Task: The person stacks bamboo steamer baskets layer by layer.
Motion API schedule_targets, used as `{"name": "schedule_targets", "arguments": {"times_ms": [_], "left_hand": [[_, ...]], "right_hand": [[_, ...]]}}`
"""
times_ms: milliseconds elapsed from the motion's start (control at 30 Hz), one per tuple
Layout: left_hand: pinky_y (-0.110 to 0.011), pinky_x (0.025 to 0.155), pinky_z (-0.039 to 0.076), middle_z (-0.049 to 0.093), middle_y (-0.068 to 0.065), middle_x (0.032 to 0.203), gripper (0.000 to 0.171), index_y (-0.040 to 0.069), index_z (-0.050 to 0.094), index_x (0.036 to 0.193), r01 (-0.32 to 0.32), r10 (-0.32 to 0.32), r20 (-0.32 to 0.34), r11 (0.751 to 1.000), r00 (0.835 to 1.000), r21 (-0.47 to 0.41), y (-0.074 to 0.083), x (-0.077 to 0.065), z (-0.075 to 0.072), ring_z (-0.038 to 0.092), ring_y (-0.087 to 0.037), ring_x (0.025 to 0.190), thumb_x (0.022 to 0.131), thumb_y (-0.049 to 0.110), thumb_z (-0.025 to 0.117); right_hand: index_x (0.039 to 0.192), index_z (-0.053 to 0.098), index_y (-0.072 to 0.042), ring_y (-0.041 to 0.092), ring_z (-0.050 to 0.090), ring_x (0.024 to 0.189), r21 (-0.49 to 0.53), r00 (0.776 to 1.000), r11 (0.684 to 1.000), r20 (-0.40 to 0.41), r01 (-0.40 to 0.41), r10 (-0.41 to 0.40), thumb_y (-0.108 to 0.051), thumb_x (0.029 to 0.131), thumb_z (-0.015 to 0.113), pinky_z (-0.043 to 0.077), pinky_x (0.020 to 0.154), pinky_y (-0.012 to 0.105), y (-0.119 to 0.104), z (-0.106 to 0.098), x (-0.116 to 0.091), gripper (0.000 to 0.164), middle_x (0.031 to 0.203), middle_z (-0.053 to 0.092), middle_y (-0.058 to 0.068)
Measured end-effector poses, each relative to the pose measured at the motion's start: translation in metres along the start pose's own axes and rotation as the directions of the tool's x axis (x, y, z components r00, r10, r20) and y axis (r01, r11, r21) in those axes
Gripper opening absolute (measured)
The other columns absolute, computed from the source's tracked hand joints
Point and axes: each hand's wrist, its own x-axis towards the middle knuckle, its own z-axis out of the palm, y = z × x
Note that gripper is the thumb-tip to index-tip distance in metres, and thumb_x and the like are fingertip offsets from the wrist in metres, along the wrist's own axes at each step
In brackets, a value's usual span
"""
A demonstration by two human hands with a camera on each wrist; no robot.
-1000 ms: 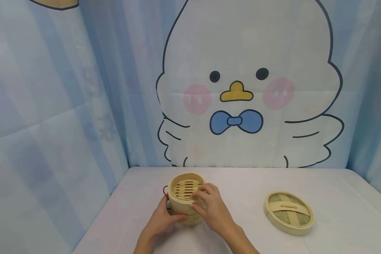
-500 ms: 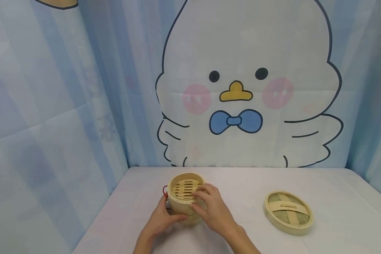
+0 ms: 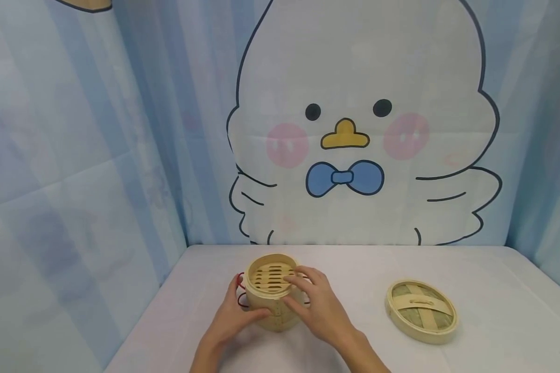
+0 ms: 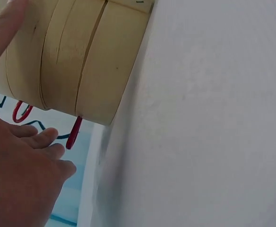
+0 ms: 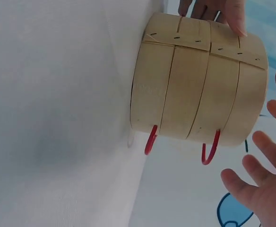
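Note:
A stack of two bamboo steamer baskets (image 3: 274, 305) stands on the table, its slatted bottom visible through the open top. Red loop handles (image 5: 210, 150) stick out from its sides. My left hand (image 3: 229, 314) is at its left, the thumb overlapping the basket wall. In the left wrist view the left fingertips (image 4: 55, 150) are spread by the red loops, apart from the wall. My right hand (image 3: 321, 305) is at the right of the stack, fingers spread and bent a little. The right wrist view shows those fingertips (image 5: 270, 146) off the wall.
A round bamboo steamer lid (image 3: 422, 312) with a strap handle lies on the white-covered table (image 3: 354, 274) at the right. Behind the table hangs a light blue curtain (image 3: 205, 129) with a large cartoon bird.
Both hands have loosened and drawn outward from the steamer baskets, the left to the left and the right to the right. Loop handles now show on both sides. The baskets stay in place.

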Motion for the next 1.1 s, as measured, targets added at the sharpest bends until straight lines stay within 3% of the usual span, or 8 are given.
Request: {"name": "schedule_targets", "arguments": {"times_ms": [133, 200, 367, 600, 900, 1100], "left_hand": [[-0.06, 0.111, 0.033, 0.023, -0.031, 0.159, 0.126, -0.007, 0.011, 0.157, -0.037, 0.037, 0.005, 0.999, 0.999, 0.0, 0.0, 0.001, -0.003, 0.034, -0.05, 0.14, 0.071, 0.033, 0.094], [-0.06, 0.112, 0.033, 0.022, -0.032, 0.159, 0.126, -0.007, 0.01, 0.157, -0.043, 0.043, 0.004, 0.999, 0.999, 0.009, 0.001, 0.001, -0.004, 0.032, -0.05, 0.141, 0.072, 0.033, 0.094], [-0.063, 0.116, 0.021, 0.016, -0.032, 0.161, 0.127, -0.008, 0.009, 0.157, -0.038, 0.038, -0.021, 0.999, 0.999, 0.022, 0.003, 0.002, -0.003, 0.017, -0.047, 0.147, 0.071, 0.031, 0.095], [-0.064, 0.116, 0.019, 0.016, -0.03, 0.162, 0.127, -0.003, 0.012, 0.158, -0.02, 0.022, -0.045, 0.999, 0.999, 0.05, 0.008, 0.001, -0.003, 0.016, -0.047, 0.148, 0.069, 0.031, 0.095], [-0.064, 0.116, 0.017, 0.018, -0.028, 0.162, 0.127, -0.002, 0.015, 0.158, -0.043, 0.046, -0.049, 0.997, 0.998, 0.067, 0.007, 0.003, 0.0, 0.014, -0.045, 0.149, 0.068, 0.035, 0.096], [-0.064, 0.116, 0.017, 0.02, -0.028, 0.161, 0.124, -0.002, 0.018, 0.158, -0.052, 0.057, -0.062, 0.996, 0.996, 0.074, 0.007, 0.005, 0.002, 0.015, -0.045, 0.149, 0.068, 0.033, 0.096]], "right_hand": [[0.123, 0.07, -0.007, 0.036, 0.052, 0.123, 0.0, 1.0, 1.0, -0.013, 0.003, -0.003, -0.018, 0.088, 0.08, 0.057, 0.087, 0.039, 0.003, -0.004, -0.001, 0.038, 0.136, 0.056, 0.016], [0.125, 0.07, -0.007, 0.036, 0.052, 0.124, -0.009, 1.0, 1.0, -0.012, -0.008, 0.008, -0.019, 0.088, 0.08, 0.057, 0.089, 0.04, 0.004, -0.006, -0.002, 0.04, 0.137, 0.056, 0.015], [0.126, 0.068, -0.008, 0.037, 0.046, 0.133, -0.043, 0.999, 0.999, -0.018, -0.031, 0.031, -0.021, 0.088, 0.08, 0.044, 0.105, 0.056, 0.006, -0.013, -0.005, 0.042, 0.137, 0.056, 0.014], [0.126, 0.069, -0.014, 0.036, 0.045, 0.134, -0.07, 0.998, 0.996, -0.035, -0.063, 0.06, -0.022, 0.089, 0.08, 0.043, 0.105, 0.056, 0.011, -0.021, -0.011, 0.04, 0.138, 0.056, 0.012], [0.129, 0.068, -0.018, 0.033, 0.046, 0.134, -0.091, 0.995, 0.992, -0.05, -0.086, 0.081, -0.026, 0.09, 0.079, 0.044, 0.105, 0.056, 0.016, -0.031, -0.017, 0.041, 0.14, 0.056, 0.007], [0.128, 0.068, -0.014, 0.035, 0.048, 0.131, -0.121, 0.996, 0.99, -0.069, -0.07, 0.062, -0.023, 0.088, 0.081, 0.045, 0.103, 0.057, 0.019, -0.038, -0.019, 0.043, 0.138, 0.057, 0.01]]}}
